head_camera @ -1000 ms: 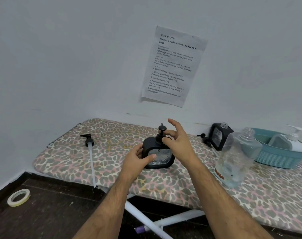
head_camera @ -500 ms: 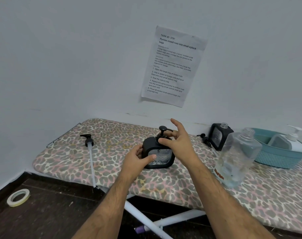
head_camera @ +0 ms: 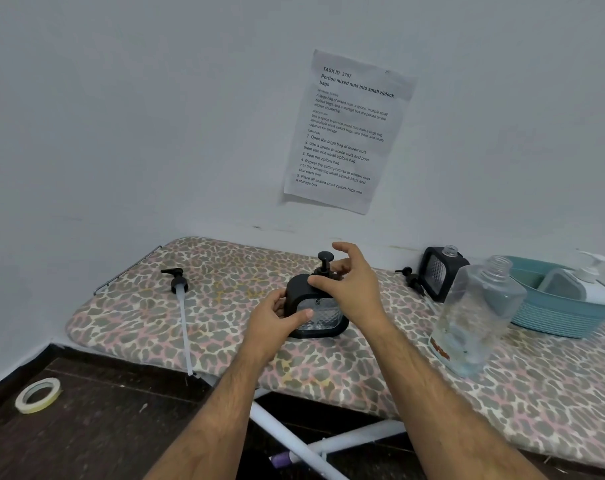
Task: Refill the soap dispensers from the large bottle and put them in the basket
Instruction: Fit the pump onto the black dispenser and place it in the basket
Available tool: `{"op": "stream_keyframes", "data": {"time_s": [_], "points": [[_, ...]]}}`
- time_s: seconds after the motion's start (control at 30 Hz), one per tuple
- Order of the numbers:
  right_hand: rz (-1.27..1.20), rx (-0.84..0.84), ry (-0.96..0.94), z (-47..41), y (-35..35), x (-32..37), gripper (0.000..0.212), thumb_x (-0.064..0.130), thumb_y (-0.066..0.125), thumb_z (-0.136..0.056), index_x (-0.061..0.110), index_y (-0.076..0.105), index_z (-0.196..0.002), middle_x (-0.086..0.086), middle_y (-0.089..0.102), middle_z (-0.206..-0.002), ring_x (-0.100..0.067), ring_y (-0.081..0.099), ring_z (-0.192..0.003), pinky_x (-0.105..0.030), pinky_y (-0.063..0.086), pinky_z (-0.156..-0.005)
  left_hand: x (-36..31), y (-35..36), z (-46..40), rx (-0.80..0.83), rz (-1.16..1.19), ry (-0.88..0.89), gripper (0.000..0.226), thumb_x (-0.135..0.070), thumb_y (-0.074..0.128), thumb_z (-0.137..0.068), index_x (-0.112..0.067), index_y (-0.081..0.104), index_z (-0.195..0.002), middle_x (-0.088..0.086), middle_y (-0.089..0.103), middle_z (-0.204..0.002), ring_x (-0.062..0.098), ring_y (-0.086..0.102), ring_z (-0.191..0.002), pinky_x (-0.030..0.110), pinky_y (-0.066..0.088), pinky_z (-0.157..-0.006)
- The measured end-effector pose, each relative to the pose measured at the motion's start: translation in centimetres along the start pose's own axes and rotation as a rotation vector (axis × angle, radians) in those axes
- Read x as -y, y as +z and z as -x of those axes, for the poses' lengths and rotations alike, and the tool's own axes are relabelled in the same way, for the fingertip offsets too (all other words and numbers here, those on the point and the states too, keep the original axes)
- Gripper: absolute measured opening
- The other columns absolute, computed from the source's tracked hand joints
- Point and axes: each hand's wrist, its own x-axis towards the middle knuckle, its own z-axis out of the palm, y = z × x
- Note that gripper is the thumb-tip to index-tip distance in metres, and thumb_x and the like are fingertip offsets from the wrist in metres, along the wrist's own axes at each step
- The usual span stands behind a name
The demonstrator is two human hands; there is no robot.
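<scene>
Screwing the pump head (head_camera: 325, 263) back onto the black dispenser (head_camera: 316, 311) mid-table; left hand (head_camera: 277, 315) gripping its body, right hand (head_camera: 346, 284) fingers pinching the collar. Next up, probably: finish tightening, then over to the basket (head_camera: 564, 317) at the right edge.

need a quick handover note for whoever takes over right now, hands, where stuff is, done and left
Left hand grips the side of the black dispenser on the board.
Right hand pinches its pump collar, apparently screwing it on.
Large bottle, uncapped and nearly empty, stands to the right; its long pump lies to the left.
Done: white dispenser sits in the teal basket.
Left: basket this one; the second black dispenser at the back stands open, its pump beside it.
</scene>
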Motion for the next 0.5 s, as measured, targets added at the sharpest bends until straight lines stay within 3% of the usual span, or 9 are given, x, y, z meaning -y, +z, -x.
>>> {"op": "stream_keyframes", "data": {"time_s": [0.17,0.23,0.33,0.5], "points": [[-0.126,0.227,0.051,-0.4,-0.9,-0.2,0.071,0.008,0.071,-0.088,0.033,0.039,-0.146,0.001,0.064,-0.123,-0.008,0.059,-0.116,-0.031,0.054,-0.092,-0.1,0.0,0.1,-0.003,0.011,0.003,0.047,-0.025,0.087,-0.073,-0.033,0.062,-0.112,-0.003,0.072,-0.113,0.012,0.070,-0.102,0.040,0.058,-0.092],[-0.160,0.271,0.059,-0.6,-1.4,-0.6,0.066,-0.001,0.065,-0.090,0.029,0.042,-0.145,-0.001,0.070,-0.120,-0.011,0.064,-0.114,-0.032,0.054,-0.095,-0.1,0.1,0.1,-0.006,0.014,0.004,0.045,-0.022,0.087,-0.074,-0.033,0.062,-0.110,-0.003,0.072,-0.111,0.011,0.070,-0.100,0.039,0.058,-0.091],[-0.108,0.232,0.065,-0.8,-1.6,-0.6,0.061,0.002,0.072,-0.086,0.030,0.051,-0.136,-0.001,0.073,-0.113,-0.014,0.067,-0.110,-0.036,0.054,-0.096,-0.1,0.1,0.1,-0.006,0.025,0.007,0.045,-0.021,0.086,-0.075,-0.029,0.062,-0.112,-0.002,0.072,-0.111,0.012,0.071,-0.100,0.038,0.058,-0.090],[0.033,0.130,0.032,-0.3,-1.2,0.1,0.041,0.015,0.082,-0.078,0.027,0.064,-0.112,0.014,0.071,-0.095,0.010,0.065,-0.088,-0.017,0.051,-0.079,-0.2,0.0,0.1,-0.002,0.024,0.013,0.041,-0.019,0.084,-0.078,-0.029,0.062,-0.112,-0.001,0.072,-0.112,0.012,0.070,-0.101,0.037,0.058,-0.089]]}}
